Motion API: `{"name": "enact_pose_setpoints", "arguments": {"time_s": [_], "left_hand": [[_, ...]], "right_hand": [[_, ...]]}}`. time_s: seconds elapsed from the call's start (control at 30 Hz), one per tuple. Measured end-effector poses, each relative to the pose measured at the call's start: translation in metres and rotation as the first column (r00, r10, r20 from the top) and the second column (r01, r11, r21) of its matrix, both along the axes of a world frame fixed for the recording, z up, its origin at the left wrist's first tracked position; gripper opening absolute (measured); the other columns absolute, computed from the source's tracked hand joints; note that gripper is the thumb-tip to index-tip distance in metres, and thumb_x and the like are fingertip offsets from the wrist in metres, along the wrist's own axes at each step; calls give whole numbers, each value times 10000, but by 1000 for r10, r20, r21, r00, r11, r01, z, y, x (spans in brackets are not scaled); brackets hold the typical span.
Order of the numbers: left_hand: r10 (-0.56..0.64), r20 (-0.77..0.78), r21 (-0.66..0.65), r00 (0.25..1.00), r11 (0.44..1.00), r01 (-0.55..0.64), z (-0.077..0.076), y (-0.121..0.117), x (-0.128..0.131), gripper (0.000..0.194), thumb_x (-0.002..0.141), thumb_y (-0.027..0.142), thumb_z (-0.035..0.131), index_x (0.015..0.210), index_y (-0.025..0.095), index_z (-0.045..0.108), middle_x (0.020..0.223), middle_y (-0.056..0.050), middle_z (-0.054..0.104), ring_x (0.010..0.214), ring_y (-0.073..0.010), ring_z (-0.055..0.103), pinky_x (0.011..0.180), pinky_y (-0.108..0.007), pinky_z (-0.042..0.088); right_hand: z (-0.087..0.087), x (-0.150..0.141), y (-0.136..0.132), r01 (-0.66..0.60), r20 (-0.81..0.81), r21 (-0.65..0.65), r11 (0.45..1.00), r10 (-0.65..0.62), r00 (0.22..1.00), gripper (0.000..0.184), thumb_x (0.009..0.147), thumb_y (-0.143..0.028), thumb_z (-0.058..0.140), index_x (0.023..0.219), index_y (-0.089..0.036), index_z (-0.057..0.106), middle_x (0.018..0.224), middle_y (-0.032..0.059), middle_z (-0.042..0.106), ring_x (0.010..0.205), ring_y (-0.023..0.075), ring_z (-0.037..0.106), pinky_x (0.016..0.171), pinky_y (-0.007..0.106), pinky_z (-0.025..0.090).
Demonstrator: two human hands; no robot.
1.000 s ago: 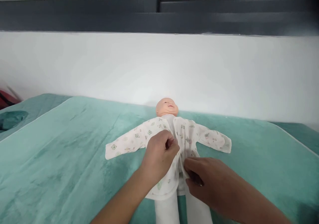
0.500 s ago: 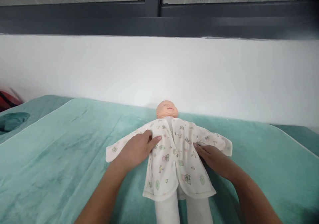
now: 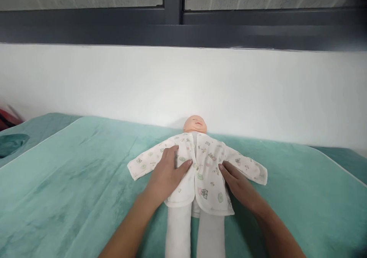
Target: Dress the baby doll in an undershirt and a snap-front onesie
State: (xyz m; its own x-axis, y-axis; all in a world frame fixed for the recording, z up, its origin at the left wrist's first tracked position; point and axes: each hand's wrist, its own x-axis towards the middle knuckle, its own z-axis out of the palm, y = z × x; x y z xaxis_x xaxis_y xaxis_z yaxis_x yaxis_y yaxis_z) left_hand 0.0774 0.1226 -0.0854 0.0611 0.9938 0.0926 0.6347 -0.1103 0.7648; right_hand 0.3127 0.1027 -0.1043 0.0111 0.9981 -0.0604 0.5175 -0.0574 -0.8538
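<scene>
A baby doll (image 3: 195,124) lies on its back, its head close to the wall. It wears a white jacket (image 3: 210,193) printed with small bears and green shapes, open down the front, over white trousers (image 3: 178,231). Both sleeves spread outward. My left hand (image 3: 168,172) clasps the left side of the torso, thumb lying across the jacket front and index finger near the armpit. On the opposite side, my right hand (image 3: 236,181) has its thumb and fingertips against the jacket below the sleeve. Some fingers of both hands are hidden, and the doll's feet are out of view.
A green plush cover (image 3: 80,181) with creases lies under the doll. Behind it rises a white wall (image 3: 183,82) below a dark window frame (image 3: 129,32). A red item (image 3: 8,120) shows at the far left edge.
The doll has turned slightly: its head shifted right and its legs left. The jacket hem sits higher in view. My left hand moved right along with the torso, and the camera tilted up a little.
</scene>
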Motion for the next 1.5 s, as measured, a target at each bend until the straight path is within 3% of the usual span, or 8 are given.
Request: {"name": "enact_pose_setpoints", "arguments": {"time_s": [0.23,0.43,0.53,0.63,0.87,1.07,1.37,1.5], "left_hand": [[44,-120,-34,992,998,-48,7,2,1,343,913,553,392,832,230,473,704,17,557,628,-169,516,590,-291,366],[-43,-220,-60,975,998,30,20,7,-20,339,937,448,340,704,221,436,676,12,567,657,-174,523,596,-284,326],[-104,-364,-184,926,982,38,18,11,-40,372,912,474,369,663,220,478,655,-10,595,638,-192,540,582,-294,307],[-162,-422,-273,892,961,46,12,16,-53,342,869,486,443,696,223,575,705,-38,650,673,-211,583,591,-292,328],[140,-682,-115,717,949,-294,12,26,-62,401,914,463,313,1040,209,596,934,-128,691,844,-321,644,614,-338,380],[124,-739,-109,662,948,-299,18,21,-53,415,941,437,252,1036,211,586,897,-111,685,823,-321,644,600,-345,366],[120,-430,178,895,983,-47,24,1,-7,277,954,354,381,913,231,625,828,-7,703,719,-175,614,594,-268,326],[-111,-187,285,976,945,162,27,-18,14,229,955,294,421,890,212,624,789,12,681,684,-135,585,621,-251,385]], "right_hand": [[-1,12,1,-35,-14,-111,993,33,999,447,871,-624,437,717,-207,493,727,9,551,696,183,490,632,301,406],[8,29,-3,-136,-35,-194,972,132,991,466,857,-625,461,663,-206,524,675,18,577,632,175,506,607,304,406],[7,50,0,51,219,-130,990,-21,975,487,861,-622,430,630,-215,566,691,63,623,651,216,550,617,335,404],[1,73,3,263,486,-94,960,-187,854,495,852,-625,408,652,-223,616,716,105,652,637,244,572,597,357,390],[-14,103,7,405,639,-44,913,-286,714,507,846,-621,399,1030,-207,626,1089,144,671,870,303,641,657,385,437],[-33,127,9,434,623,-125,892,-270,734,567,806,-616,471,1124,-160,582,1065,154,682,887,319,644,671,386,458],[-43,138,19,500,572,166,850,-496,653,323,850,-457,443,950,-205,618,882,88,673,797,269,609,657,359,426],[-45,134,23,506,471,352,787,-616,631,355,849,-418,461,1029,-155,618,1018,140,652,913,279,608,800,400,466]]}}
